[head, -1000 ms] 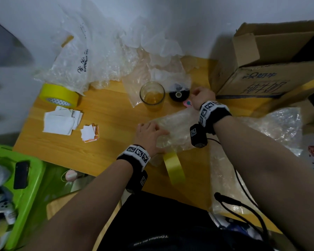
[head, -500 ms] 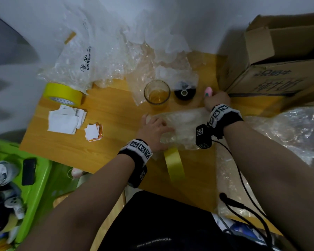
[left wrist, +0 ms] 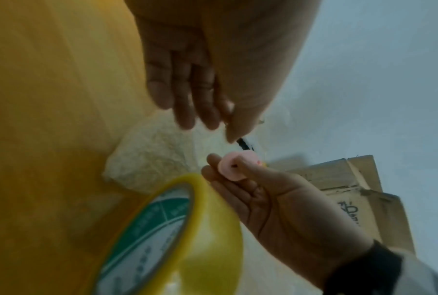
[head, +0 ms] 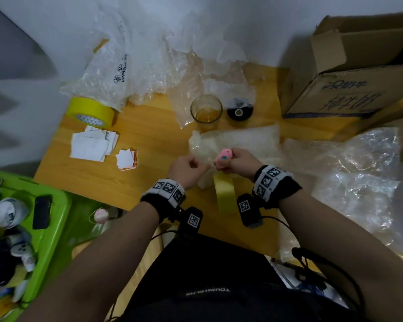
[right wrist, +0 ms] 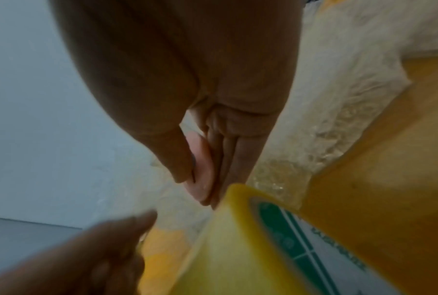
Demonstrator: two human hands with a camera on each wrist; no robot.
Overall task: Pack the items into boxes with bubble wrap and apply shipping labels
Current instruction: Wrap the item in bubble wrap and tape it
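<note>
Pink and small, the cutter-like gadget (head: 223, 158) is pinched in the right hand (head: 239, 162), thumb on one side and fingers (left wrist: 214, 171) on the other, held above the worktop (head: 154, 140) near the middle of its front edge. The left hand (head: 186, 168) hovers just beside it, fingers loosely curled with thumb and forefinger close together; whether they hold anything cannot be told, since the wrist views are blurred there.

Below both hands lies a folded bubble wrap bundle (head: 240, 140), and a yellow tape roll (head: 223, 194) stands on edge at the front edge between the wrists. Toward the back edge stand an empty glass (head: 206, 109) and a small black round item (head: 239, 110), each on loose plastic. A heap of bubble wrap (head: 149, 66) fills the back left corner, with a second yellow tape roll (head: 91, 111) lying flat in front of it. Along the left edge lie a pile of white paper slips (head: 91, 145) and a smaller stack of labels (head: 127, 159). An open cardboard box (head: 349, 73) sits at the back right corner, with more clear wrap (head: 358, 173) spread along the right edge. A green bin (head: 54, 219) of assorted objects stands off the left front corner.
</note>
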